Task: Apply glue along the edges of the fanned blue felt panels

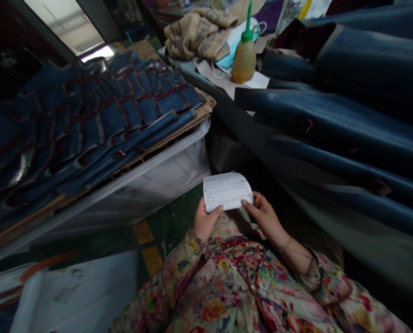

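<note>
A small white slip of paper [226,190] with handwritten lines is held up in front of me by both hands. My left hand [205,222] grips its lower left corner, thumb on top. My right hand [267,217] pinches its lower right edge and also holds a short orange pencil or pen [256,200] between the fingers. Both arms wear flowered sleeves [234,282].
Cut blue denim pieces [98,120] lie stacked on cardboard over a white plastic bin [164,178] at left. Folded denim [334,120] hangs over a table at right. A yellow squeeze bottle with green nozzle [245,53], a towel [195,32] and a face mask sit behind. Green floor with yellow marks lies below.
</note>
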`<state>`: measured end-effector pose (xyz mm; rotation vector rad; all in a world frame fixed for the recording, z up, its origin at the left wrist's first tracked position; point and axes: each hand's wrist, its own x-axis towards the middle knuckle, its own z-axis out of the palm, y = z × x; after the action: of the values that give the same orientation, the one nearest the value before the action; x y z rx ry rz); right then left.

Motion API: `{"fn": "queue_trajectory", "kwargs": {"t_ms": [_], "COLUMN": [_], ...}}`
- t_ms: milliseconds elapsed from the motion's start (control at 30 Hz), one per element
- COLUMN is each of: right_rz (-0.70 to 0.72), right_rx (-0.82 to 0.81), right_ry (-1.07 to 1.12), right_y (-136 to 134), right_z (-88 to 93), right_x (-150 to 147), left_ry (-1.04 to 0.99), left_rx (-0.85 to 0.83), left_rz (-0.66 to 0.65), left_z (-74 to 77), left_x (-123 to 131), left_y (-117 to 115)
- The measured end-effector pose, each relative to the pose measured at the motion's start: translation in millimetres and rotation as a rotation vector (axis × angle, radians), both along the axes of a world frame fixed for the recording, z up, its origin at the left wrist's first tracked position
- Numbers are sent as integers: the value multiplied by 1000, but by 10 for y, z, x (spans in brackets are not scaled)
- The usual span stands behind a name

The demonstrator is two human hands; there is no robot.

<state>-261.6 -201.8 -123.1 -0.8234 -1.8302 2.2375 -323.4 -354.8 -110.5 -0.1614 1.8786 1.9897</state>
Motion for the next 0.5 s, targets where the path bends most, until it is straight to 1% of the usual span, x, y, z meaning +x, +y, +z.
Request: {"fn": "queue_trajectory", "kwargs": {"t_ms": [200, 367, 500], "right_rz": [-4, -15, -4], "right_rx": [-38, -41, -44], "right_ry": [1, -2, -4], "right_y": [2, -1, 2], "right_z": [-12, -32, -36], "right_x": [-5, -15, -10], "left_ry": [9, 12, -2], "left_rx": [-7, -6, -7], "left_rz": [-5, -16, -11], "left_z": [-22, -68, -72], "left_x": [-2, 0, 6], "left_y": [-8, -16, -16]}}
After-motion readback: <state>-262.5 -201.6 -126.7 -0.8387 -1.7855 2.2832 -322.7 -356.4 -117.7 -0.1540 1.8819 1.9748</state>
